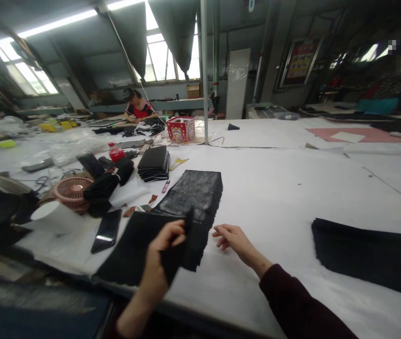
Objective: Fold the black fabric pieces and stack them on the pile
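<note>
My left hand (pixel 159 256) is closed on a black fabric piece (pixel 179 252), pinching its edge and lifting it off the near end of a tall stack of black fabric pieces (pixel 195 195) on the white table (pixel 278 188). Another flat black piece (pixel 133 252) lies under and left of that hand. My right hand (pixel 232 238) hovers just right of the stack with its fingers loosely curled and apart, holding nothing. A separate black fabric sheet (pixel 370 254) lies flat far to the right.
A phone (pixel 106 230), a pink round fan (pixel 73 190), a bundle of black strips (pixel 108 183), a smaller black stack (pixel 154 165), a red-capped bottle (pixel 116 151) and a red box (pixel 181 129) sit to the left and behind. A metal pole (pixel 204 70) rises mid-table. Another person (pixel 138 108) works at the back.
</note>
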Tool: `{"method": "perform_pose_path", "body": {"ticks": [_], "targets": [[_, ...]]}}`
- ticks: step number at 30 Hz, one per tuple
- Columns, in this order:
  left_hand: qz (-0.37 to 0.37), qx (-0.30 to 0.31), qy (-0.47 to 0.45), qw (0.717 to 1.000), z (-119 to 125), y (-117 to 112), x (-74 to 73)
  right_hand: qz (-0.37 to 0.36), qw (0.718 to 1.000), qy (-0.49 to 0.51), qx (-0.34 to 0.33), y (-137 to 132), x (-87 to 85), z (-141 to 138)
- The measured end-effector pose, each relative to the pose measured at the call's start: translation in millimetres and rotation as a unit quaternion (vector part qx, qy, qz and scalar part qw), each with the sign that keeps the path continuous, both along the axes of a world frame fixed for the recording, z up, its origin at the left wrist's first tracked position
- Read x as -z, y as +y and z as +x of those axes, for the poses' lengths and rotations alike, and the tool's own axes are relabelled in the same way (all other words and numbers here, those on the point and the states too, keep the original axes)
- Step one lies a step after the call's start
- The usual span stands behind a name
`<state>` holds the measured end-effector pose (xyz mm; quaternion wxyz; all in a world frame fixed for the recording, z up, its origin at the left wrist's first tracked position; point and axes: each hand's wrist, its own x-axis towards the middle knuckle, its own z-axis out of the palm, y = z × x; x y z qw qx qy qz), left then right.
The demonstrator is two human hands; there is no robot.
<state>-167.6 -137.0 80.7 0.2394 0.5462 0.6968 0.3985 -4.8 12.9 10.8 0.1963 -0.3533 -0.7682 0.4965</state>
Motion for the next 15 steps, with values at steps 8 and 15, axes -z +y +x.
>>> {"method": "perform_pose_path", "body": {"ticks": [8, 15], "targets": [[0.088, 0.275, 0.094, 0.953, 167, 37, 55.2, -0.173, 0.982, -0.077, 0.025, 25, -14.1, 123], [0.040, 0.267, 0.313, 0.910, 110, 89, 55.6, 0.007, 0.983, -0.147, 0.108, 23, -4.3, 120]]}}
